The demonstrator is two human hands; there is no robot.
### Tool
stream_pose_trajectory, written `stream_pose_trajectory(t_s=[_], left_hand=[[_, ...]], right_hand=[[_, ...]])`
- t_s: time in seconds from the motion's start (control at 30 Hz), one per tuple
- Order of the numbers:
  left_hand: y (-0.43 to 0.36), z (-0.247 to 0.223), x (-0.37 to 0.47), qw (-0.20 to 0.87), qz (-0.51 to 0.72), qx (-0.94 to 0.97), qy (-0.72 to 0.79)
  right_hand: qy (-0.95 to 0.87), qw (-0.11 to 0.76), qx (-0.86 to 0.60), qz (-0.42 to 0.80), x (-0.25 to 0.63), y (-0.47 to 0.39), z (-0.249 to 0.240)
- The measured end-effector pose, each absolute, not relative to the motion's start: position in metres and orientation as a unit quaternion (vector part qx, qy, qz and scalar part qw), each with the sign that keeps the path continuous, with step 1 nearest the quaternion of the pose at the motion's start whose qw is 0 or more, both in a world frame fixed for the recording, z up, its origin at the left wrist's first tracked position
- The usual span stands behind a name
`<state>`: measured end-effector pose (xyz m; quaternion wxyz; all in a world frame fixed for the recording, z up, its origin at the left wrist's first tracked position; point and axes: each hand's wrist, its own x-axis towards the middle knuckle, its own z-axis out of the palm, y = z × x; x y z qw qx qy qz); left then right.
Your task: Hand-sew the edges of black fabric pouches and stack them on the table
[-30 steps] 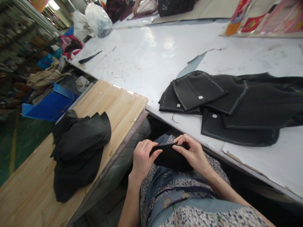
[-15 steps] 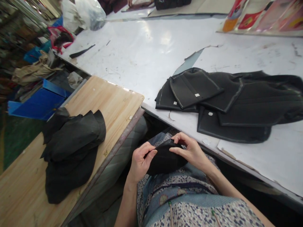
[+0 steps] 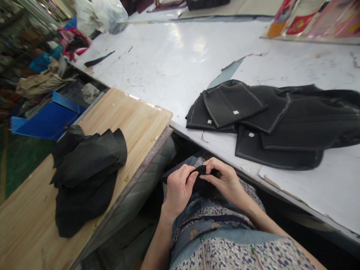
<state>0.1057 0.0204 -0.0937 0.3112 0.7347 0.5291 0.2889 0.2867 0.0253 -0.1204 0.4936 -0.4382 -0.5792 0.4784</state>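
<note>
Over the lap, my left hand (image 3: 180,187) pinches the edge of a black cloth piece (image 3: 206,185) between thumb and fingers. My right hand (image 3: 223,180) is closed on the same piece, just to the right, with the fingertips of both hands close together. Part of the cloth is hidden behind the hands. Several black sewn pieces (image 3: 298,120) with pale edge lines and small white stickers overlap on the white table (image 3: 157,56). On the wooden board (image 3: 135,112) to the left lies a heap of black cloth pieces (image 3: 87,172).
A blue box (image 3: 47,118) and tan cloth (image 3: 42,82) are left of the board. Plastic bags (image 3: 108,17) stand at the table's far left corner, near a black strip (image 3: 99,60). Printed packaging (image 3: 309,22) lies at the far right. A dark gap runs below the table edge.
My left hand has moved right, closer to my right hand, and the cloth between them is now bunched rather than spread. My right hand has barely moved. The view has shifted slightly.
</note>
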Motion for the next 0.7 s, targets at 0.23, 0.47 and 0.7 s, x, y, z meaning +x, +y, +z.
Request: stream_pose_trajectory(t_s=[0.23, 0.47, 0.7], left_hand=[[0.029, -0.096, 0.12, 0.464, 0.353, 0.593, 0.555], [0.032, -0.1, 0.12, 0.593, 0.344, 0.477, 0.55], [0.032, -0.103, 0.121, 0.596, 0.342, 0.467, 0.556]], right_hand=[[-0.618, 0.519, -0.422, 0.413, 0.288, 0.023, -0.122], [-0.628, 0.527, -0.406, 0.405, 0.288, 0.023, -0.123], [-0.628, 0.521, -0.408, 0.409, 0.289, 0.021, -0.124]])
